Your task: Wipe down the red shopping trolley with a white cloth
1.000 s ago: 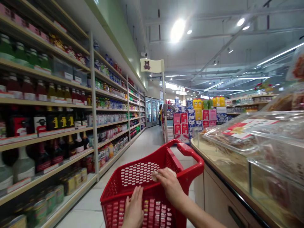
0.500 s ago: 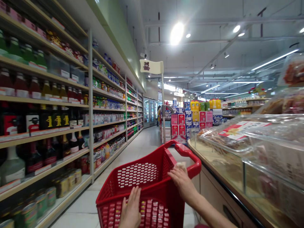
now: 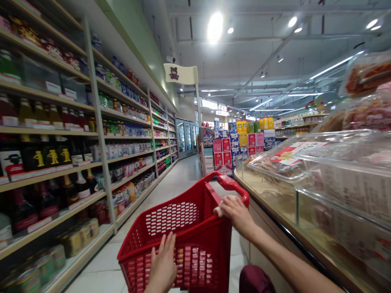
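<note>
A red plastic shopping cart (image 3: 180, 199) with perforated sides stands right in front of me. My left hand (image 3: 163, 258) lies against its near side wall, fingers stretched out and a little apart, holding nothing. At the cart's top rim near the handle (image 3: 233, 185), my right hand (image 3: 235, 209) is curled over a crumpled whitish cloth or tissue (image 3: 217, 211), which pokes out under the fingers and is pressed on the rim. The rest of the cloth is hidden by the hand. Beneath the right arm a dark red knee (image 3: 255, 280) shows.
Long shelves (image 3: 102, 162) of bottles, jars and cans line the left. Close on the right runs a glass-sided counter (image 3: 269, 199) with clear packaged food trays (image 3: 284, 154) on top. Stacked drink cartons (image 3: 226, 152) and a bear-sign post (image 3: 199, 122) stand ahead beside the tiled aisle (image 3: 183, 169).
The view has shifted slightly to the right. My right hand has moved along the rim with the cloth, which now shows at the left of its fingers. My left hand stays on the cart's side.
</note>
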`<move>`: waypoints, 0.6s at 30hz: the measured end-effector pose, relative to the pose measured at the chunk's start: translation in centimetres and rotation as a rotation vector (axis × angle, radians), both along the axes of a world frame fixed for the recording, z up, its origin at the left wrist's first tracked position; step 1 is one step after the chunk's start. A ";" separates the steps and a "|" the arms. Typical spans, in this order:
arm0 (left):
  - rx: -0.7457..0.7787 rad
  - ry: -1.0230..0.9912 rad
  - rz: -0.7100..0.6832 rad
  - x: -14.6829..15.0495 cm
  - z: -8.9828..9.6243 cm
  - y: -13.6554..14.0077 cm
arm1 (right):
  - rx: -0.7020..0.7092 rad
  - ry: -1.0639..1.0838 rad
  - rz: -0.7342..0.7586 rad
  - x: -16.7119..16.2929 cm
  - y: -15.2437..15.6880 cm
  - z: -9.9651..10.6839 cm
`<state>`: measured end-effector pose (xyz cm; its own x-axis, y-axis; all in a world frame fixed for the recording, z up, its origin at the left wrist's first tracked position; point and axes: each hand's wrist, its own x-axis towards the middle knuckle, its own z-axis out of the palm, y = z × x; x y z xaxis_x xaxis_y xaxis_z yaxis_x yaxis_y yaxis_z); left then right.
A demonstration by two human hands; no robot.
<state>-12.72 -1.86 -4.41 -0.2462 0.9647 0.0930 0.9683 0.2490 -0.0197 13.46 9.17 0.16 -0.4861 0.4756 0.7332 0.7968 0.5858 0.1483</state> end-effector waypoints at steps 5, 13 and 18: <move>0.028 0.002 0.013 0.1 -0.3 0.1 | 0.037 0.164 -0.218 1.7 0.4 0.8; 0.015 0.013 0.006 0.1 -0.5 -0.1 | -0.064 -0.035 0.102 -1.6 -1.3 -1.1; 0.041 -0.012 0.014 0.4 -1.3 0.1 | 0.064 0.133 -0.085 -0.1 -0.2 -1.0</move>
<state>-12.29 -1.73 -5.74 -0.2611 0.9566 0.1296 0.9648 0.2630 0.0021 13.37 8.95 -0.88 -0.3424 0.4616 0.8184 0.8584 0.5079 0.0726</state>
